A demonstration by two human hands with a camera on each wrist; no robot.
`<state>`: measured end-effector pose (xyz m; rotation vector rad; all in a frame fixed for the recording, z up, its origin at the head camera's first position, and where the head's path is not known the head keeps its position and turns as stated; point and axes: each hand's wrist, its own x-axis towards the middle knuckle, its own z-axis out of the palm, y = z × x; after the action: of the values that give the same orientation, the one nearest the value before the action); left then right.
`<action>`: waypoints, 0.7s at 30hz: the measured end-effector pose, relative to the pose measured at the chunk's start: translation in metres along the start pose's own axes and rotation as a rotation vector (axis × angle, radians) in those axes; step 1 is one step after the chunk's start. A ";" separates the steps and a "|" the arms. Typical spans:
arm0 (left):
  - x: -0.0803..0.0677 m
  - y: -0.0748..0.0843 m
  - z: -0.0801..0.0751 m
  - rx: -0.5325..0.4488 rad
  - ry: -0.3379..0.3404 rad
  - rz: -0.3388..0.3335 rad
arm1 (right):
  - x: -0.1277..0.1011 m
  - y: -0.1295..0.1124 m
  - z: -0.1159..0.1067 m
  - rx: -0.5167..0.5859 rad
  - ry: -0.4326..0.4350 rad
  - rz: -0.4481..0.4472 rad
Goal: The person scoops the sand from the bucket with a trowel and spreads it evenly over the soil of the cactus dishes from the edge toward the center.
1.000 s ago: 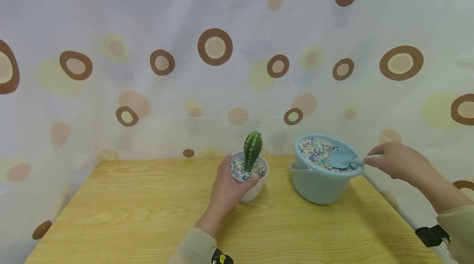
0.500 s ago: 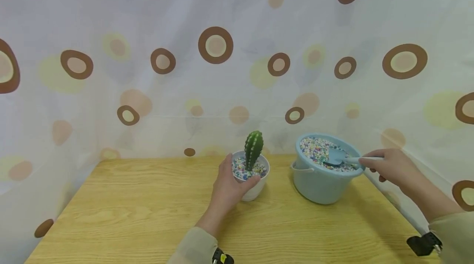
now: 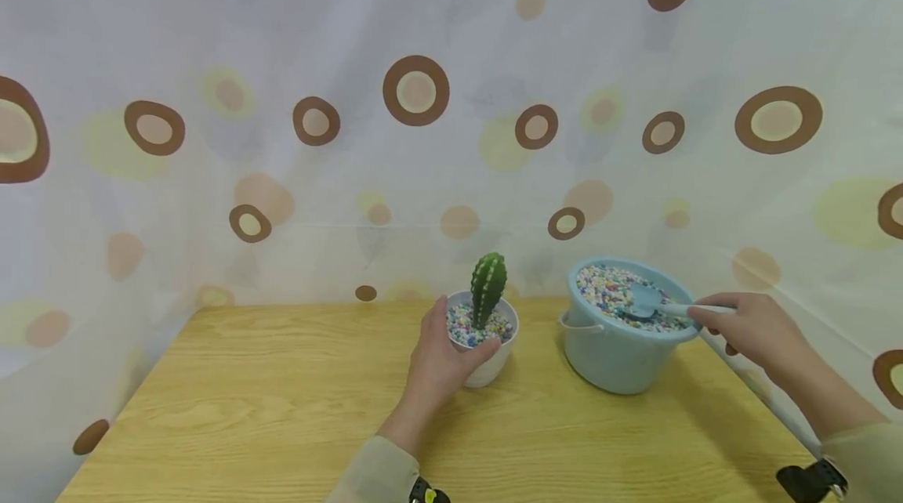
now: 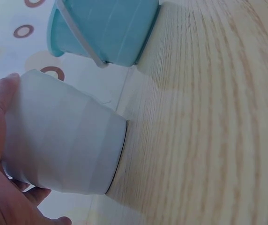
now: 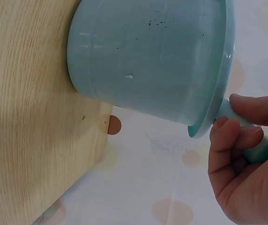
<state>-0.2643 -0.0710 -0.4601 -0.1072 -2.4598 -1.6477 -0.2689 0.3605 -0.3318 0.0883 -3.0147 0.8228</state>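
My left hand holds a white flowerpot by its near side, thumb and fingers spread round the wall near the rim. From the colourful pebbles in the pot rises a green cactus, leaning a little to the right. Over at the light blue bucket, my right hand grips the handle of a light blue toy shovel. The shovel's blade lies on the same kind of small pebbles, which come up close to the bucket's rim. In the right wrist view, fingers and thumb curl round the handle right beside the rim.
Both containers stand on a wooden table, the bucket to the right of the pot near the table's right edge. A thin white bail hangs down the bucket's left side. Behind and beside the table hangs a spotted curtain.
My right hand has come slightly down and left at the bucket, and the shovel's blade has turned and shifted over the pebbles. The left hand keeps its hold on the flowerpot.
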 end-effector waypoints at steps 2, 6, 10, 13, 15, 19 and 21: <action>0.000 0.000 0.000 0.001 0.001 -0.004 | -0.002 0.002 -0.001 0.006 0.003 0.003; 0.000 -0.001 0.001 0.001 0.002 -0.006 | -0.006 0.005 -0.003 0.025 -0.002 0.024; 0.000 -0.001 0.000 -0.001 0.003 0.000 | -0.010 0.005 -0.002 0.052 -0.004 0.047; 0.000 -0.002 -0.001 0.000 0.002 -0.002 | -0.013 0.005 0.000 0.053 0.003 0.053; 0.000 -0.004 -0.001 0.005 -0.001 -0.008 | -0.014 0.005 0.001 0.041 0.017 0.052; 0.001 -0.005 -0.002 0.006 -0.002 -0.012 | -0.017 0.003 0.005 0.012 0.058 0.042; 0.001 -0.006 -0.002 0.005 0.000 -0.009 | -0.018 0.003 0.008 0.007 0.083 0.038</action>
<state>-0.2663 -0.0756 -0.4647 -0.0956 -2.4682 -1.6449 -0.2507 0.3598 -0.3409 -0.0029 -2.9449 0.8189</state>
